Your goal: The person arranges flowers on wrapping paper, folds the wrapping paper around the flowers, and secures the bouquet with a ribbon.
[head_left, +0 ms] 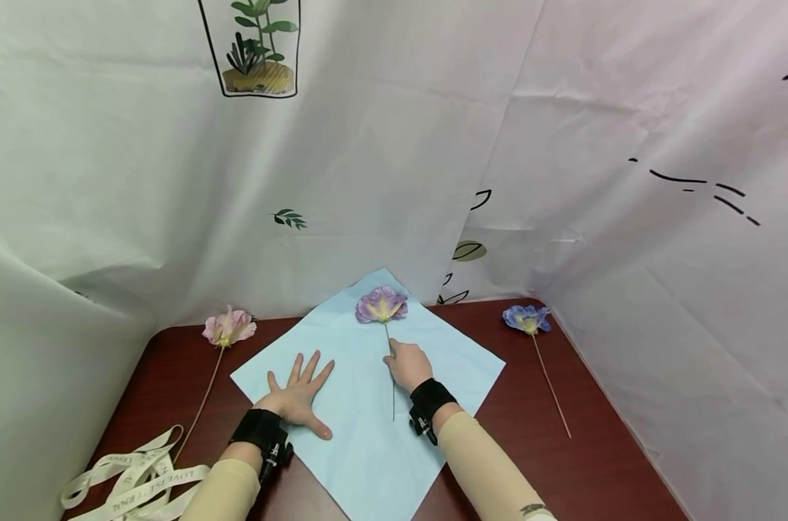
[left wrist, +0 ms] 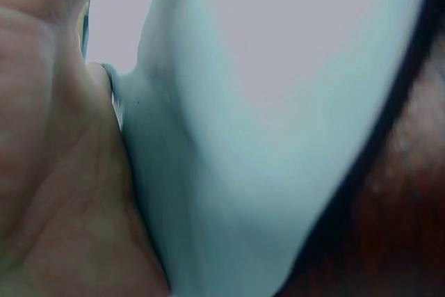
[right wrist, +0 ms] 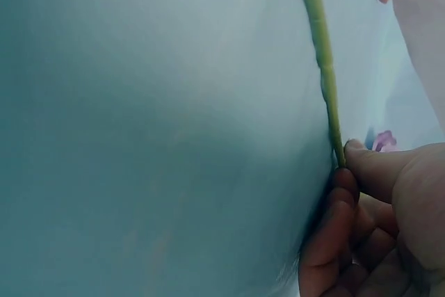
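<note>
A light blue sheet of wrapping paper [head_left: 361, 456] lies as a diamond on the dark red table. On its upper part is an artificial flower [head_left: 382, 305] with purple petals and a yellow base. My right hand [head_left: 409, 365] pinches the flower's thin stem between thumb and curled fingers. In the right wrist view the green stem [right wrist: 324, 60] runs up from the fingertips, close over the paper. My left hand [head_left: 296, 399] rests palm down on the paper's left edge, fingers spread. The left wrist view shows its palm [left wrist: 69, 172] beside the paper.
A pink flower [head_left: 229, 327] lies at the left of the table [head_left: 511, 463], a blue flower [head_left: 527, 318] at the right. Cream printed ribbon [head_left: 140, 481] is piled at the front left, over the pink flower's stem. White curtain-like fabric [head_left: 380, 159] encloses the back and sides.
</note>
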A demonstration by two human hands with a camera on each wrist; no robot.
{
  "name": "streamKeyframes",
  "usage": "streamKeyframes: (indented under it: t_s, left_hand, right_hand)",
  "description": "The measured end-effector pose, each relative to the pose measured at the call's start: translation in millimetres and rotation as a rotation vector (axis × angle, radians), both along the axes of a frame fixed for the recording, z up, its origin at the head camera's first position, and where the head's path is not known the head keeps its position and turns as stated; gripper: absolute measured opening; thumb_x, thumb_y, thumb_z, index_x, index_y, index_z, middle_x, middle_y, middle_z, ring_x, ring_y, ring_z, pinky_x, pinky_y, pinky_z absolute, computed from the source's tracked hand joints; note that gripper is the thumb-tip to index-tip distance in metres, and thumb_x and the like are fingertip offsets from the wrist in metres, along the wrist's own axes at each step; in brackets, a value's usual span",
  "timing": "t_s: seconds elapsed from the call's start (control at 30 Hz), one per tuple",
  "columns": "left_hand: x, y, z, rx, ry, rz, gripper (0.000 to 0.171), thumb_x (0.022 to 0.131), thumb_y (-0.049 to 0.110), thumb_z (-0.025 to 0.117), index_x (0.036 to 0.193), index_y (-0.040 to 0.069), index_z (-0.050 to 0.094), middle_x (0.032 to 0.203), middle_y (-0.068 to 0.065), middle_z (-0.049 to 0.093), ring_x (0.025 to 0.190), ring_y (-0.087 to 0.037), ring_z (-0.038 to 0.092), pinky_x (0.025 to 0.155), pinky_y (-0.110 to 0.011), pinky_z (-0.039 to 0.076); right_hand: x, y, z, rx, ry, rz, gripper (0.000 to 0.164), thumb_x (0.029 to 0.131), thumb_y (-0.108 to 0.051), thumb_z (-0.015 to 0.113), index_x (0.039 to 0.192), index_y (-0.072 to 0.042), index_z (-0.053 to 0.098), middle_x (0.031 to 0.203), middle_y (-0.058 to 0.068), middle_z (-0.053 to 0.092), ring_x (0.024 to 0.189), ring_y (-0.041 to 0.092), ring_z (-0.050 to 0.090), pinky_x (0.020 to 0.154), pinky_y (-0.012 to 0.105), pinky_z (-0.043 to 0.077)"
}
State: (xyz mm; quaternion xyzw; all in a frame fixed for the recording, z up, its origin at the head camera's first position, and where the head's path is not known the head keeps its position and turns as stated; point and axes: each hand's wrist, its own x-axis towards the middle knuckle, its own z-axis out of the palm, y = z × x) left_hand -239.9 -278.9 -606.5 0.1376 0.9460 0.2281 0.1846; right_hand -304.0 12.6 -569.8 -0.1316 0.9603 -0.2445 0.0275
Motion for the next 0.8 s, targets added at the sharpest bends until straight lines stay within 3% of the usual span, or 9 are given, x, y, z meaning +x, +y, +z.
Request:
streamKeyframes:
  t_s: [0.13, 0.37, 0.7, 0.8]
  left_hand:
    - [0.3, -2, -0.2, -0.01, 0.013, 0.005, 0.159, 0.055, 0.082, 0.098, 0.18, 0.02, 0.02, 0.186, -0.017, -0.007, 0.167, -0.051, -0.02, 0.104, -0.096, -0.019]
    - [-1.8, 1, -4.1, -0.006, 0.021, 0.004, 0.158, 0.055, 0.081, 0.098, 0.179, 0.021, 0.022, 0.187, -0.016, -0.004, 0.167, -0.051, -0.018, 0.104, -0.096, -0.018]
    - [-1.4, 1, -4.6, -0.006, 0.023, 0.008, 0.159, 0.055, 0.081, 0.098, 0.18, 0.021, 0.021, 0.187, -0.016, -0.005, 0.167, -0.051, -0.019, 0.104, -0.096, -0.018]
    - [-1.2, 0, -4.7, 0.0, 0.023, 0.004, 0.159, 0.055, 0.082, 0.098, 0.18, 0.021, 0.021, 0.187, -0.016, -0.005, 0.167, -0.051, -0.019, 0.104, -0.096, -0.019]
  right_hand:
    - [-1.9, 0, -4.5, -0.021, -0.022, -0.016, 0.05, 0.109, -0.027, 0.075, 0.155, -0.009, 0.067, 0.144, 0.019, 0.073, 0.127, 0.04, 0.073, 0.104, 0.055, 0.059]
    - [-1.1, 3, -6.7, -0.012, -0.011, -0.023, 0.052, 0.11, -0.033, 0.072, 0.158, -0.015, 0.065, 0.137, 0.021, 0.076, 0.113, 0.043, 0.076, 0.088, 0.055, 0.062]
    - [2.7, 10, -4.3, -0.07, -0.032, 0.025, 0.057, 0.113, -0.034, 0.067, 0.163, -0.008, 0.057, 0.144, 0.023, 0.071, 0.131, 0.044, 0.069, 0.108, 0.057, 0.056]
    - [4.1, 12, -3.5, -0.093, -0.033, 0.028, 0.057, 0.113, -0.033, 0.067, 0.163, -0.007, 0.057, 0.137, 0.022, 0.075, 0.132, 0.044, 0.068, 0.11, 0.058, 0.054]
